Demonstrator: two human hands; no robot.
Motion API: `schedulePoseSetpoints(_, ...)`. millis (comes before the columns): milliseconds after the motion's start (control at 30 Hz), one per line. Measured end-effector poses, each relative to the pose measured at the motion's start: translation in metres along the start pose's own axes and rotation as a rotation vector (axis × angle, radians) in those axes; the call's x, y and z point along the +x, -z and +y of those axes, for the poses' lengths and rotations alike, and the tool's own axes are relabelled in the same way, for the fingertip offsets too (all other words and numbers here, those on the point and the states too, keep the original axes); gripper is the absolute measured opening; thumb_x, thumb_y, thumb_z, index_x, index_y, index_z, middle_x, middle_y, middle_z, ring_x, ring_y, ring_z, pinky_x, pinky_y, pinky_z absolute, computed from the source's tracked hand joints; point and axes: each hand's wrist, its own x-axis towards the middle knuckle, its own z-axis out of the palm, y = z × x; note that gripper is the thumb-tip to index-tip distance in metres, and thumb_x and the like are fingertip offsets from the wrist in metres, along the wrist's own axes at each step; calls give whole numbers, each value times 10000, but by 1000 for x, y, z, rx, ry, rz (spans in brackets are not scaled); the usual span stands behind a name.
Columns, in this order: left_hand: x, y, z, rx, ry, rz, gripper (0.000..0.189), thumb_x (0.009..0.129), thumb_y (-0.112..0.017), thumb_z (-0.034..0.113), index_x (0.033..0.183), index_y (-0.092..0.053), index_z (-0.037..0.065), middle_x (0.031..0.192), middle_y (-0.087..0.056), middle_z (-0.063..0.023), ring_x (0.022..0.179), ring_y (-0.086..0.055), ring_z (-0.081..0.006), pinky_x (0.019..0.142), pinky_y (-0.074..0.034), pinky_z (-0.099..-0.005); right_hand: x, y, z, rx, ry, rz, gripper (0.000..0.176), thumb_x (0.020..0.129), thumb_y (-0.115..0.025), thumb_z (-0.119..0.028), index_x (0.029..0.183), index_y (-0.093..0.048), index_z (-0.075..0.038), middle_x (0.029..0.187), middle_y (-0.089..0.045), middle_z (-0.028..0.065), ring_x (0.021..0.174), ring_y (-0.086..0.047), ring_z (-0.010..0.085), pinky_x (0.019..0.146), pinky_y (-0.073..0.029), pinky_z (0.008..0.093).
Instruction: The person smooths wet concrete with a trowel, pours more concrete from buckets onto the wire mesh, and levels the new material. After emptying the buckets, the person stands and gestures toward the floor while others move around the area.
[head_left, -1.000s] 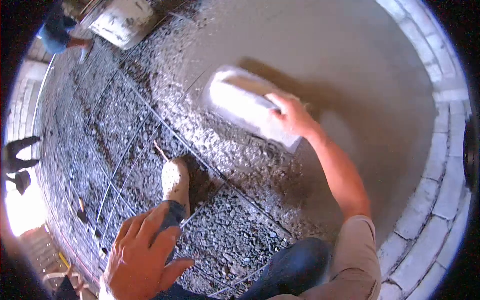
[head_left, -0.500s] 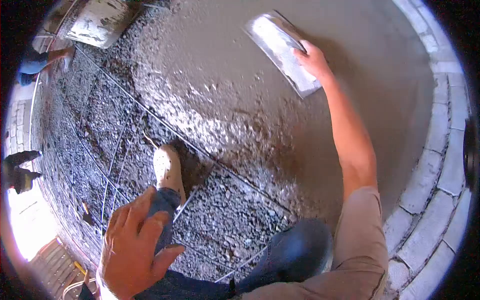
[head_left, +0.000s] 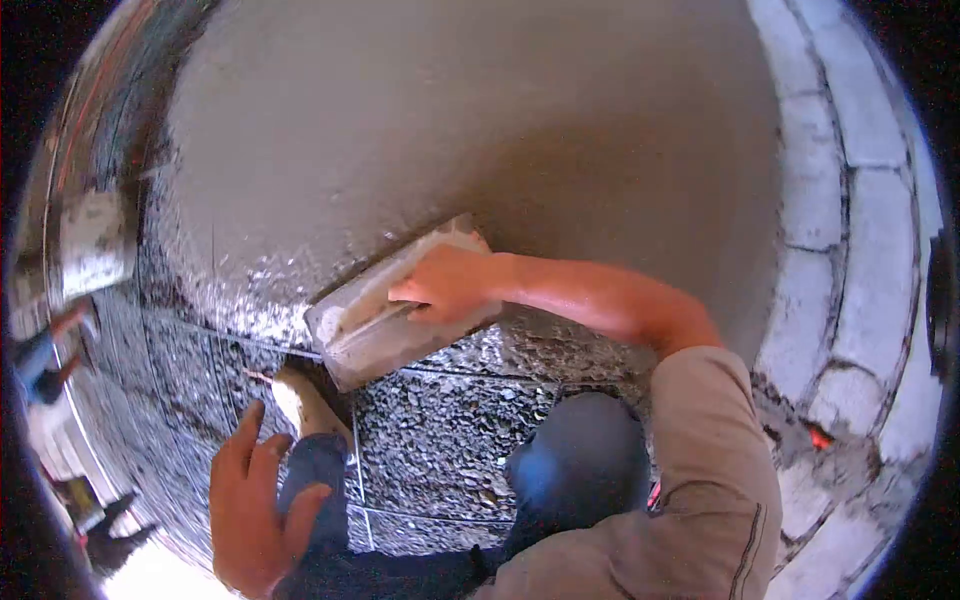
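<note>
My right hand (head_left: 450, 285) is closed around the handle of a rectangular concrete float (head_left: 365, 350). The float's blade lies across the lower edge of the wet concrete (head_left: 480, 110), which looks smooth farther up and rough along its border. Over my bent left leg hangs my left hand (head_left: 258, 510), fingers spread and nothing in it. Just beyond that hand, a pale mud-spotted shoe (head_left: 308, 405) stands on the gravel (head_left: 430, 430).
Thin metal bars (head_left: 450, 375) cross the gravel. Pale blocks (head_left: 810, 190) border the concrete on the right. At the left are a smeared light bucket (head_left: 95, 240) and another person's arm (head_left: 65, 325). My knee (head_left: 585, 460) is bent below the float.
My right hand has swept the float from the upper right down and left toward me, turning it. The view has shifted. Rough concrete near the border now looks smoother.
</note>
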Motion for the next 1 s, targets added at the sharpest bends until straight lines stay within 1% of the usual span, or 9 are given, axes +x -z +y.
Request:
schedulePoseSetpoints(133,13,5,23,66,-89,-2,549,825,-626,345,1207,-476,-20,1371,-385,-256,1228,-397,-428,1020,-321,-457,-25,21,6,4,-171,264,255,799,-559,-277,957,-543,-77,756,-614,164,722,-610,369,642,-448,517)
schedulePoseSetpoints(233,24,7,36,41,-116,-4,451,837,-638,202,1175,-505,-66,1279,-448,-298,1135,-460,-445,939,-389,-473,-24,36,29,-87,-311,360,248,812,-545,-261,963,-539,-63,772,-622,173,727,-617,366,653,-461,507)
schedulePoseSetpoints(267,25,7,37,61,-141,-8,451,837,-638,202,1175,-505,-66,1279,-448,-298,1135,-460,-445,939,-389,-473,-23,38,41,-90,-386,438,253,819,-539,-259,970,-538,-55,776,-626,178,731,-621,366,661,-469,501)
schedulePoseSetpoints(333,26,1,36,5,93,-121,504,844,-637,205,1234,-473,-69,1297,-438,-299,1169,-444,-440,962,-379,-459,-28,48,64,-97,-472,529,258,825,-532,-257,976,-537,-48,781,-629,182,736,-624,367,668,-476,494)
schedulePoseSetpoints(367,28,1,38,53,-42,-78,555,857,-627,228,1279,-435,-77,1298,-437,-302,1181,-439,-437,980,-367,-455,-33,56,74,-70,-571,615,264,828,-529,-254,983,-536,-40,796,-632,186,751,-626,365,678,-479,495)
schedulePoseSetpoints(533,35,-5,42,204,-10,-166,579,859,-620,242,1300,-416,-73,1335,-406,-304,1221,-407,-432,1018,-331,-457,-96,86,108,8,-849,840,287,834,-525,-242,1010,-536,-17,856,-636,200,821,-627,364,736,-479,494)
schedulePoseSetpoints(767,47,-9,39,131,-77,-170,559,893,-575,276,1309,-415,-62,1347,-409,-277,1250,-380,-415,1032,-316,-451,-276,90,131,117,-1351,1268,367,836,-526,-310,1096,-548,-51,1063,-615,210,1005,-581,372,875,-448,467)
schedulePoseSetpoints(867,53,-16,33,176,-113,-153,576,899,-566,300,1320,-405,-58,1355,-402,-271,1250,-380,-412,1032,-317,-436,-388,50,175,-364,-1360,1488,371,824,-559,-331,1074,-565,-56,1001,-629,229,929,-604,388,809,-470,466)
schedulePoseSetpoints(1000,64,-22,34,187,-111,-189,590,911,-545,325,1334,-388,-55,1358,-393,-273,1253,-375,-413,1038,-315,-424,-496,40,147,-329,-1440,1399,373,829,-568,-337,1067,-569,-50,883,-636,236,846,-614,406,727,-475,461)
